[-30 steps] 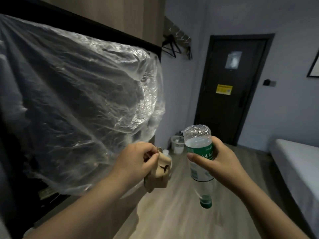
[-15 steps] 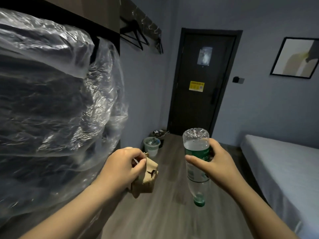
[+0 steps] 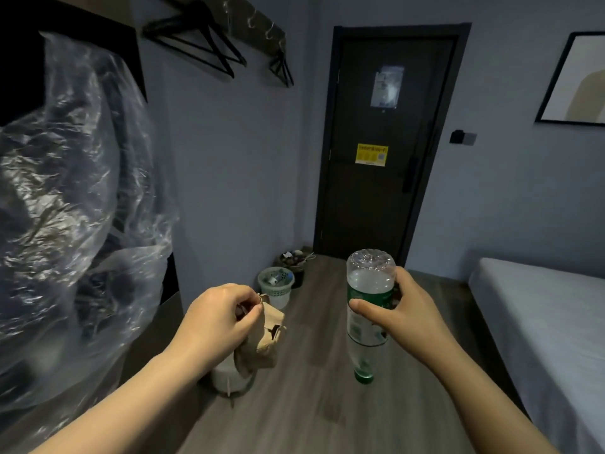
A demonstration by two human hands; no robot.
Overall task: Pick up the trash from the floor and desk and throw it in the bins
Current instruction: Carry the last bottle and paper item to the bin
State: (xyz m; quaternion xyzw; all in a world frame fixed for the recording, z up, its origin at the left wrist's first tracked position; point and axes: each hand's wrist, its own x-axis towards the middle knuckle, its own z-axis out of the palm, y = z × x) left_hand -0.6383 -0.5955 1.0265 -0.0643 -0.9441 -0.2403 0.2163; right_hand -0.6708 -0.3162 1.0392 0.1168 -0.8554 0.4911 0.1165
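Note:
My left hand [image 3: 218, 317] pinches the top of a crumpled brown paper bag [image 3: 265, 340], which hangs below my fingers. My right hand [image 3: 404, 314] grips a clear plastic bottle [image 3: 369, 299] with a green label, held upside down, its green cap pointing at the floor. Ahead on the floor by the left wall stand two bins: a pale green mesh bin [image 3: 276, 285] holding some trash, and behind it a dark bin [image 3: 294, 262] heaped with trash.
A white round object [image 3: 229, 381] sits on the floor just under the paper bag. Clear plastic sheeting [image 3: 65, 204] covers furniture on the left. A bed [image 3: 540, 309] fills the right side. A dark door [image 3: 376, 142] closes the far end of the wooden floor.
The view has swung right and moved forward along the plastic-covered furniture; the bins and door appear closer and more central. Both hands keep their hold on the bag and the bottle.

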